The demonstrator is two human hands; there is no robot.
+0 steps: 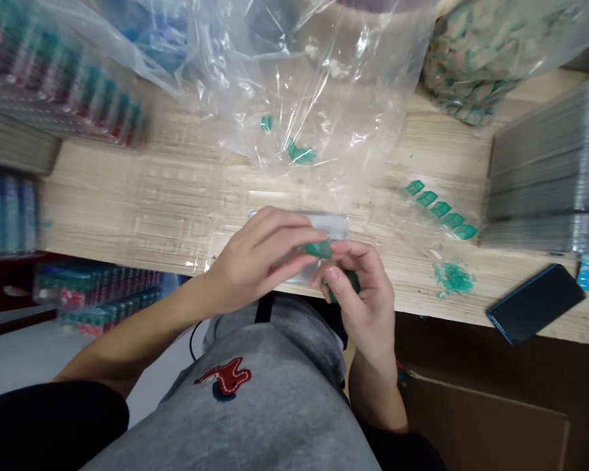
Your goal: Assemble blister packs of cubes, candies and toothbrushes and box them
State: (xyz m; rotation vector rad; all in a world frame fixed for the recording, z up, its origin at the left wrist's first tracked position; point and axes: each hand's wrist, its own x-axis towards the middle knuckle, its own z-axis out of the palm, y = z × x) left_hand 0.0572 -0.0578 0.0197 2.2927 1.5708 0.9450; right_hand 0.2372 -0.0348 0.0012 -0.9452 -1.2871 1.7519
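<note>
My left hand (267,258) is closed at the fingertips on a small green translucent plastic piece (318,248), above the near edge of the table. Just to its right, my right hand (360,294) has its fingers curled round a darker green plastic piece (346,286), its thumb on top. Its index fingertip comes close to the piece in my left hand; whether they touch I cannot tell. Beneath both hands lies a clear plastic tray (336,226), mostly covered by them. The exact kind of the green pieces is not clear.
Green pieces (440,209) form a slanted row at right, above green crumbs (454,278). A phone (535,303) lies at the near right edge. Clear stacked trays (544,163) stand far right. A large clear bag (314,98) covers the back. Filled packs (63,78) are piled at left.
</note>
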